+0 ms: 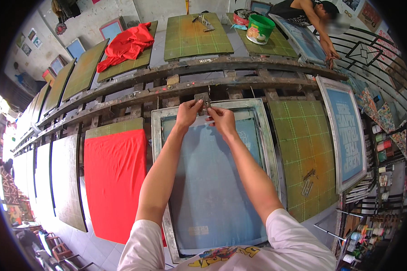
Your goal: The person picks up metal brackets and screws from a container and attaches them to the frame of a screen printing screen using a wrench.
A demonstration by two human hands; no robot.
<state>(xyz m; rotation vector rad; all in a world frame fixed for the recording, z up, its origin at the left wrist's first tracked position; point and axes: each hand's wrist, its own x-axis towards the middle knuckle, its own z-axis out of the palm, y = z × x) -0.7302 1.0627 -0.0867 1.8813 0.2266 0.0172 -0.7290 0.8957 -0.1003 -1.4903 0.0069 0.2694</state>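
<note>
A metal-framed printing screen (158, 149) with blue mesh lies on the long table in front of me. At the middle of its far edge sits a small metal clamp (202, 97) against the rusty rail (239, 83). My left hand (188, 112) pinches the clamp from the left. My right hand (221, 118) grips it from the right, fingers closed on it. Both forearms reach out over the blue mesh.
A red cloth (115, 180) lies flat on the board to the left. A crumpled red cloth (126, 45) and a green bucket (259, 29) sit on the far row of green boards. Another person (312, 18) bends over a screen at the far right. Shelves with jars (384, 149) stand right.
</note>
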